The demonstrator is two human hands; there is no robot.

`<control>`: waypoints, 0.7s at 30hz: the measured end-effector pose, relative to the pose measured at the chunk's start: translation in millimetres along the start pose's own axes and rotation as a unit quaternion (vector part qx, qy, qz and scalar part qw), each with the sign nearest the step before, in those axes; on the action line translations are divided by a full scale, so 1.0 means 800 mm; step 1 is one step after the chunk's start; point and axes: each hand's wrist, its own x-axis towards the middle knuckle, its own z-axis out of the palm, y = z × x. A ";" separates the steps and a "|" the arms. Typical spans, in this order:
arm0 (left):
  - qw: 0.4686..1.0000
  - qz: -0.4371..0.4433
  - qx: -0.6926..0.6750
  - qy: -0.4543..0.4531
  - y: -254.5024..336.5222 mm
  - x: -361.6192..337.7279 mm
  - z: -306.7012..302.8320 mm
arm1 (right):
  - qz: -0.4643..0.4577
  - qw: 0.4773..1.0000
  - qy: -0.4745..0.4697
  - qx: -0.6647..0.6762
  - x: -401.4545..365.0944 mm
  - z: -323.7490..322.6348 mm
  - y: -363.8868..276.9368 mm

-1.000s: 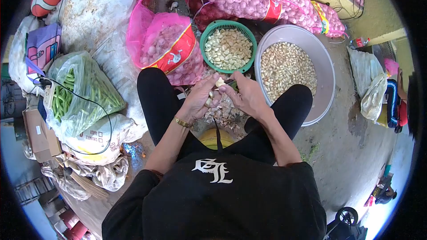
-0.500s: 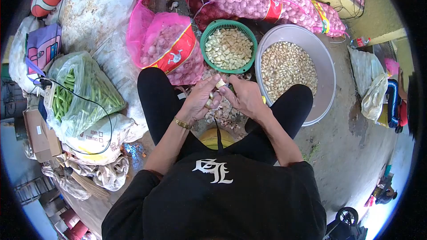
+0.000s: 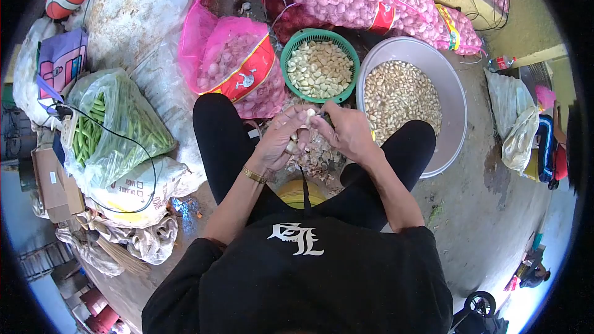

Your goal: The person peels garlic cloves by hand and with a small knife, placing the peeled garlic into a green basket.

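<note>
My left hand (image 3: 281, 139) pinches a pale garlic clove (image 3: 310, 113) at its fingertips. More cloves (image 3: 292, 146) sit in its curled fingers. Close against it, my right hand (image 3: 348, 130) is closed around what looks like a small dark knife (image 3: 326, 117), mostly hidden by the fingers. The right thumb presses near the clove. Just beyond both hands stands a green basket (image 3: 285, 77) of peeled cloves. To its right, a large grey tub (image 3: 456, 117) holds many unpeeled cloves in what looks like water. Garlic skins (image 3: 317, 159) litter the floor beneath the hands.
An open pink mesh sack (image 3: 213, 55) of garlic bulbs leans at the left of the basket. Full garlic sacks (image 3: 402, 0) lie behind. A clear bag of green beans (image 3: 120, 130) rests farther left. A yellow container (image 3: 291, 193) is between my legs.
The fingers have shifted slightly around the clove, and my right hand has turned and risen a little. Both hands stay together in the same place.
</note>
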 end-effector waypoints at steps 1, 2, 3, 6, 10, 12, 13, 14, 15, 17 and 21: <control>1.000 -0.002 0.003 0.016 0.001 0.000 0.002 | 0.006 1.000 -0.011 -0.016 -0.001 -0.001 0.000; 0.999 -0.003 0.005 0.033 0.001 0.000 0.004 | 0.013 0.999 -0.023 -0.033 -0.003 -0.001 -0.001; 0.999 -0.003 0.004 0.034 -0.001 -0.001 0.004 | 0.013 0.999 -0.024 -0.032 -0.005 -0.002 -0.002; 0.995 -0.029 -0.032 0.085 -0.009 0.000 0.001 | -0.052 0.997 -0.026 -0.050 -0.014 -0.003 -0.006; 0.992 -0.018 -0.093 0.081 -0.014 0.004 -0.038 | -0.071 0.992 -0.088 -0.065 -0.028 0.003 -0.005; 0.991 -0.028 -0.115 0.068 -0.010 0.004 -0.043 | -0.064 0.991 -0.106 -0.044 -0.032 -0.005 -0.013; 0.987 -0.010 -0.131 0.094 -0.004 0.002 -0.035 | -0.061 0.992 -0.105 -0.045 -0.033 -0.005 -0.009; 0.982 0.009 -0.148 0.121 0.000 0.000 -0.031 | -0.035 0.994 -0.094 -0.045 -0.032 -0.004 -0.002; 0.984 0.022 -0.141 0.107 -0.002 0.000 -0.034 | -0.011 0.995 -0.083 -0.045 -0.032 -0.003 0.003; 0.983 0.021 -0.152 0.101 -0.005 0.001 -0.040 | -0.007 0.995 -0.076 -0.058 -0.034 0.000 0.009; 0.982 0.010 -0.156 0.102 -0.003 0.002 -0.043 | 0.030 0.999 -0.025 -0.029 -0.042 0.025 0.020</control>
